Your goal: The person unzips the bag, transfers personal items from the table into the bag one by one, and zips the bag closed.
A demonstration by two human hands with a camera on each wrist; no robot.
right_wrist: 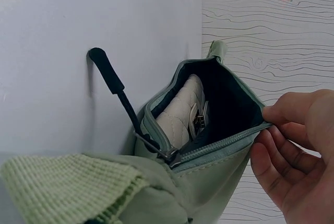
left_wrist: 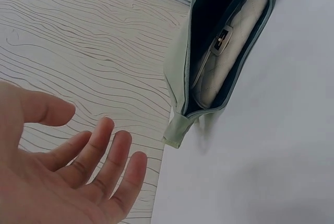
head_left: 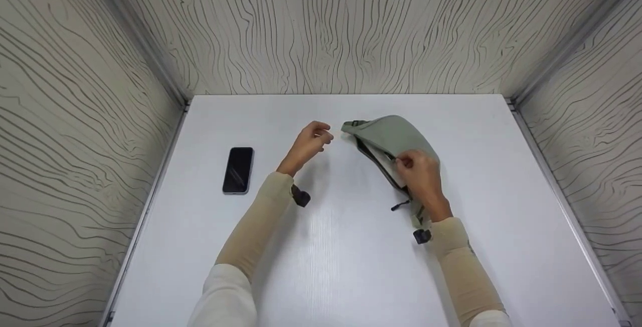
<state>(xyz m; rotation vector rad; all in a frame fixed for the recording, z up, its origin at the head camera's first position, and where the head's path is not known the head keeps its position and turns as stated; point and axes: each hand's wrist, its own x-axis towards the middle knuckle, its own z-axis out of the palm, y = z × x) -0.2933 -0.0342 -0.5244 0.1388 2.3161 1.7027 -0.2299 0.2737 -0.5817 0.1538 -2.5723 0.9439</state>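
A sage-green waist bag [head_left: 396, 134] lies on the table, its zipped mouth gaping toward the person. My right hand [head_left: 421, 174] pinches the upper zip edge between thumb and fingers, holding the mouth apart, as the right wrist view [right_wrist: 297, 151] shows. Inside, against the dark lining, sits a cream quilted wallet [left_wrist: 237, 46] with a clasp [right_wrist: 199, 121]. The black zipper pull [right_wrist: 107, 72] sticks out at the near end. My left hand [head_left: 311, 141] hovers left of the bag, apart from it, fingers loosely bent and holding nothing; its palm [left_wrist: 62, 182] shows in the left wrist view.
A black smartphone [head_left: 238, 170] lies face up on the white table [head_left: 321, 267], left of the left arm. Wood-grain patterned panels [head_left: 321, 26] stand at the back and both sides. A green webbing strap [right_wrist: 68, 187] trails from the bag's near end.
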